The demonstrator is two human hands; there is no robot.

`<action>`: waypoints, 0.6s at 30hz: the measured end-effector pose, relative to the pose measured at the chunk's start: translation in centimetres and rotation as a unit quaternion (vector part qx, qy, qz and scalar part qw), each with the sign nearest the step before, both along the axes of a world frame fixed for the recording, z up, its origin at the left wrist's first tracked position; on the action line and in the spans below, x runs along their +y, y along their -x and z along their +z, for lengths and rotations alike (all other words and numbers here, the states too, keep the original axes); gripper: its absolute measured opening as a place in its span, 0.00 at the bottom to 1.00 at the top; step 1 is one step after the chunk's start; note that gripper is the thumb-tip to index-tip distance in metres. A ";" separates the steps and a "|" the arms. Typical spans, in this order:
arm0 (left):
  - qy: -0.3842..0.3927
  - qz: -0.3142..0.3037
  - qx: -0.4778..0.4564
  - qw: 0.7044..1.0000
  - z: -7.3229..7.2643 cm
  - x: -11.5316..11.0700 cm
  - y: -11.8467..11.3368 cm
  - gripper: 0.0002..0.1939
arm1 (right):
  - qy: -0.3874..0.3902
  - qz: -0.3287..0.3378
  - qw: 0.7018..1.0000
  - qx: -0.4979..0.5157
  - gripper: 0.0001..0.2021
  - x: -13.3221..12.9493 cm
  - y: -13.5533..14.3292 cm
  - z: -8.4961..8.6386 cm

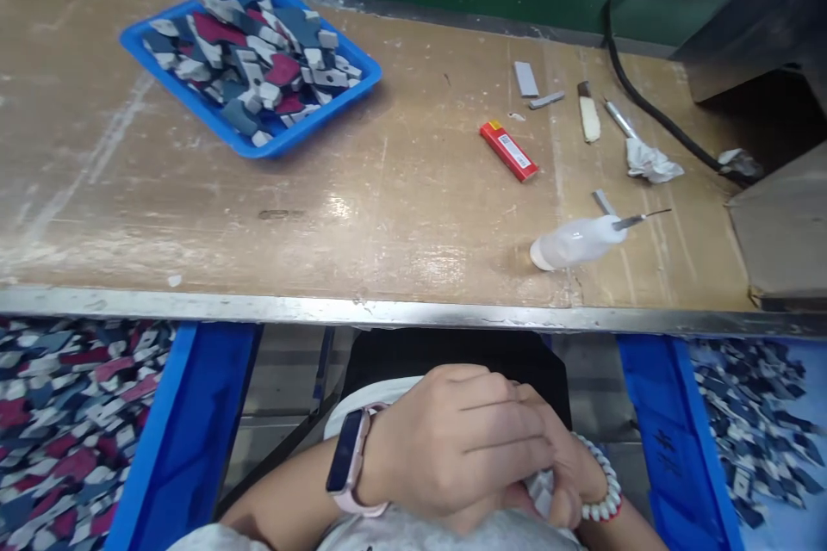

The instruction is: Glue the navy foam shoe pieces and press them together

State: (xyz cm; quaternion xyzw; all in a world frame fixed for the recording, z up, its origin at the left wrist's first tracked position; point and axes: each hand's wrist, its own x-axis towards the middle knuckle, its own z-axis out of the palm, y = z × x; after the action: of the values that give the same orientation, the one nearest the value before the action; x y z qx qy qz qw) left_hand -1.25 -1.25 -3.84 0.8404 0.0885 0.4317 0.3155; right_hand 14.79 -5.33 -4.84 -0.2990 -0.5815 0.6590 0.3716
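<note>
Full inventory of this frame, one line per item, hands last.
tray of cut pieces: 1, blue tray, grey, white and maroon pieces, far left of bench
lighter: 1, red, bench centre-right
squeeze bottle: 1, translucent white with a needle tip, lying near the front edge
small tools and strips: several, grey and cream, far right of bench
crumpled tissue: 1, white, beside the cable
cable: 1, black, far right
bins of pieces: 2, blue, below the bench on both sides
left hand: pink watch, laid over the other hand
right hand: bead bracelet, fingers on a pale piece
</note>
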 end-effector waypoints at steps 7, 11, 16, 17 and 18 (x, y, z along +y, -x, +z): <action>0.032 -0.025 -0.028 0.999 0.4 0.3 -0.5 0.15 | -0.044 0.034 0.998 -0.009 0.30 -0.3 -0.7 -0.2; 0.018 -0.033 -0.010 0.999 0.7 0.3 -0.5 0.17 | -0.046 0.026 0.999 -0.009 0.31 -0.4 -0.7 -0.6; 0.020 -0.041 0.002 0.999 0.7 0.4 -0.8 0.17 | -0.073 -0.003 0.997 -0.016 0.33 -1.0 -0.6 -2.3; 0.026 -0.041 -0.004 0.999 0.7 0.4 -0.9 0.17 | -0.100 -0.001 0.994 -0.037 0.35 -1.3 -0.6 -2.9; 0.039 -0.042 -0.008 0.998 0.7 0.4 -1.1 0.17 | -0.128 0.013 0.989 -0.073 0.36 -1.5 -0.7 -3.6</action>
State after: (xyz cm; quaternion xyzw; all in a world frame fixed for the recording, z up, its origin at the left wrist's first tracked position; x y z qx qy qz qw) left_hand -0.18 -0.82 -3.16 0.8267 0.0674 0.4214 0.3667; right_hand 15.44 -6.86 -8.40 -0.2883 -0.6908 0.5603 0.3547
